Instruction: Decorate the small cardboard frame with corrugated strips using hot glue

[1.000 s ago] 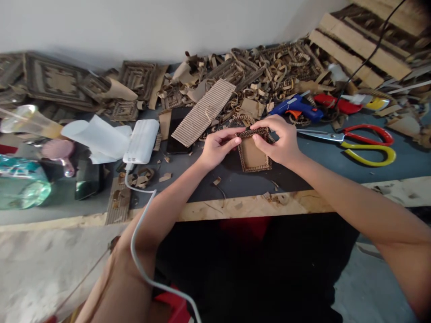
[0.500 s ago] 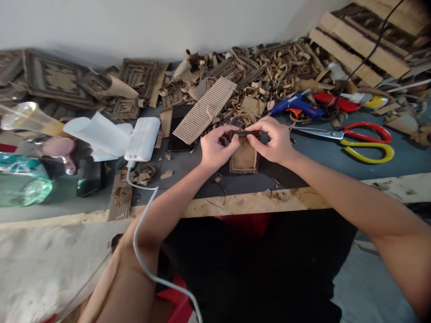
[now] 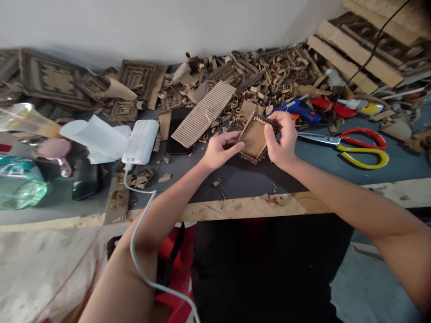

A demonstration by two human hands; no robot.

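Between my two hands is a small cardboard frame, a flat tan panel edged with corrugated strips, tilted and turned at an angle above the table. My left hand pinches its left edge between thumb and fingers. On its upper right edge my right hand grips it, thumb on the front and fingers behind. Just behind the frame lie curled cardboard scraps. A blue glue gun rests beyond my right hand, and scissors with red and yellow handles lie to the right.
A corrugated cardboard strip lies across a dark phone. Left of it is a white power bank whose cable runs over my left arm. A cardboard scrap heap lines the wall. Further left are a pink brush and a plastic cup.
The cardboard frame has been turned from upright to a slant. My right hand has moved from its top edge to its upper right side; my left now holds the left edge.
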